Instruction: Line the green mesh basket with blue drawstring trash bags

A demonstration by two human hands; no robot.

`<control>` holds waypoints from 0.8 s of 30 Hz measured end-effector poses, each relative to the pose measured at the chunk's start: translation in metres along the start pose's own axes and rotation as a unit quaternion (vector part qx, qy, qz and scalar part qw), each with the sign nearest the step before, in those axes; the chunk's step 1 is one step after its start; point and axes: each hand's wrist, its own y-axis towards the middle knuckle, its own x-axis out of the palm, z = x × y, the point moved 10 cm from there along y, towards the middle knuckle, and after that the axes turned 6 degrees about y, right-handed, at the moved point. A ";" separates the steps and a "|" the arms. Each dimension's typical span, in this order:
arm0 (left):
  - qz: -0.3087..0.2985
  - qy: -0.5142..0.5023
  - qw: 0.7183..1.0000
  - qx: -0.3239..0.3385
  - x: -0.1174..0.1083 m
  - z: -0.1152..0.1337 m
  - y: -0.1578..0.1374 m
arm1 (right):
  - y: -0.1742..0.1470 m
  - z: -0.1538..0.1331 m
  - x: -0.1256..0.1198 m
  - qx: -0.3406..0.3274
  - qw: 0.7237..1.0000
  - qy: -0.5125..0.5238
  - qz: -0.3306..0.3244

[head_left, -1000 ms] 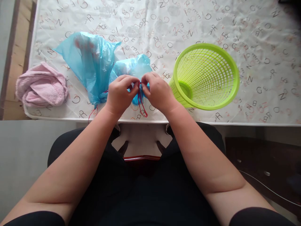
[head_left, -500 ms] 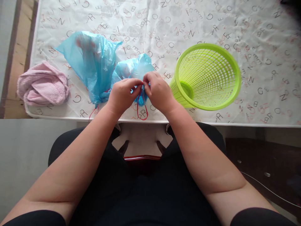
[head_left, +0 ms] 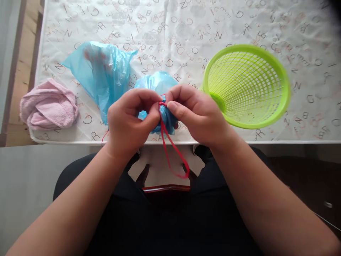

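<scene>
A blue plastic bag (head_left: 154, 81) lies near the table's front edge, its gathered neck between my hands. Around that neck runs a red drawstring (head_left: 174, 151), with a long loop hanging below the table edge. My left hand (head_left: 133, 121) is closed, thumb and forefinger pinching the drawstring at the bag's neck. From the other side, my right hand (head_left: 195, 113) pinches the string close to the left fingertips. The fingers partly cover the gathered plastic. Just left of it lies another blue plastic bag (head_left: 112, 76), with something reddish showing through.
A folded pink towel (head_left: 50, 105) sits at the table's left end. To the right, a lime-green mesh basket (head_left: 245, 122) lies tipped on its side, its mouth facing me. The letter-printed tablecloth (head_left: 191, 21) covers the table.
My hands have come closer to me with the bag's neck and appear larger. The red loop now hangs lower and longer. The basket appears further right.
</scene>
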 end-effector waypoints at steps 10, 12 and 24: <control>0.007 0.089 0.995 0.038 -0.012 0.010 0.006 | -0.010 -0.015 -0.012 -0.048 0.990 -0.092 0.094; 0.017 0.123 0.990 0.065 -0.013 0.016 0.007 | -0.012 -0.022 -0.013 -0.069 0.982 -0.145 0.102; -0.063 -0.051 0.994 -0.075 0.021 -0.026 0.003 | -0.009 -0.027 0.001 -0.161 0.930 -0.308 0.118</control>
